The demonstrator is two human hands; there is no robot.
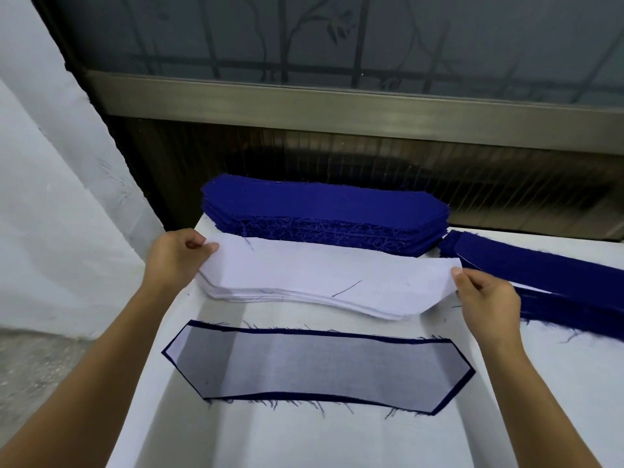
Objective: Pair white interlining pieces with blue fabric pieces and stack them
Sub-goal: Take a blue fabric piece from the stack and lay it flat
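The left grip pinches the left tip of the top interlining piece between thumb and curled fingers; the right grip pinches its right tip the same way, so the thin, papery white sheet is held at both ends; a loose dark thread lies on it. The piece is long, with angled ends and a curved near edge; beneath it sits the interlining stack, its layered edges fanned slightly, in the middle of the tabletop, which is covered in plain white. Behind, touching the stack's far edge, is the blue fabric stack; it is deep blue and woven, with frayed, thready cut edges. Nearer the person lies a paired piece; white interlining sits flat on blue fabric, and the blue shows only as a narrow fraying border all round. At the right a second blue pile runs off at an angle; a white sliver shows between its layers.
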